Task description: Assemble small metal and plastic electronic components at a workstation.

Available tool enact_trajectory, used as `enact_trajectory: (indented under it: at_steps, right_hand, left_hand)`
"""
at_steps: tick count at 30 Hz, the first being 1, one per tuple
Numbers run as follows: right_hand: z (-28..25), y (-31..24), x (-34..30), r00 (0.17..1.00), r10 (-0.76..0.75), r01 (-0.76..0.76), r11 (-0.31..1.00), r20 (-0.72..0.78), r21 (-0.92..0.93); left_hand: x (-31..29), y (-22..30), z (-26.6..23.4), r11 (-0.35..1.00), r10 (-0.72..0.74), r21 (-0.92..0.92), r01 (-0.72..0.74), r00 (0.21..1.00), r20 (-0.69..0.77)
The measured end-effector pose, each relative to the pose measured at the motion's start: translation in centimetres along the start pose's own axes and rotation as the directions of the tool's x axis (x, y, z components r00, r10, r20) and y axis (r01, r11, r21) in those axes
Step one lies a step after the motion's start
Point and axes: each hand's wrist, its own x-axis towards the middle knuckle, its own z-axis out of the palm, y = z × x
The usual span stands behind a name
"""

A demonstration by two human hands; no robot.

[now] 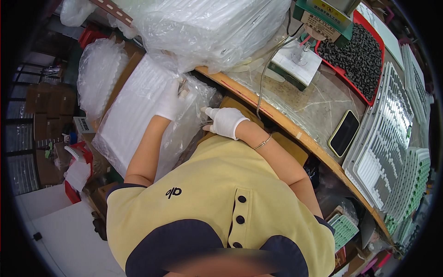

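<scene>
Beside the bench edge [287, 124], left hand [170, 99] touches plastic bag [134, 111] near right hand [226, 123], both grips unclear.

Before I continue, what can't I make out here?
In the head view:
White-gloved left hand: any grip, too small to tell against crinkled clear plastic sheeting.
Large clear plastic bundle: contents, obscured by folds and glare.
Boxy green tabletop machine: top, cut off by the upper edge.
</scene>
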Motion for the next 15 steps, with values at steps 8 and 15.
enact_trajectory:
  at_steps: [8, 15]
  right_hand:
    - [-0.4, 1.0, 0.6, 1.000, -0.012, 0.013, 1.000, 0.027, -0.026]
    - [-1.4, 2.0, 0.4, 0.983, 0.129, -0.131, 0.991, -0.134, -0.003]
  left_hand:
    - [-2.8, -1.5, 1.2, 0.996, -0.003, -0.085, -0.015, 0.978, -0.207]
    - [-2.0, 0.1, 1.6, 0.999, 0.053, 0.005, -0.053, 0.982, -0.183]
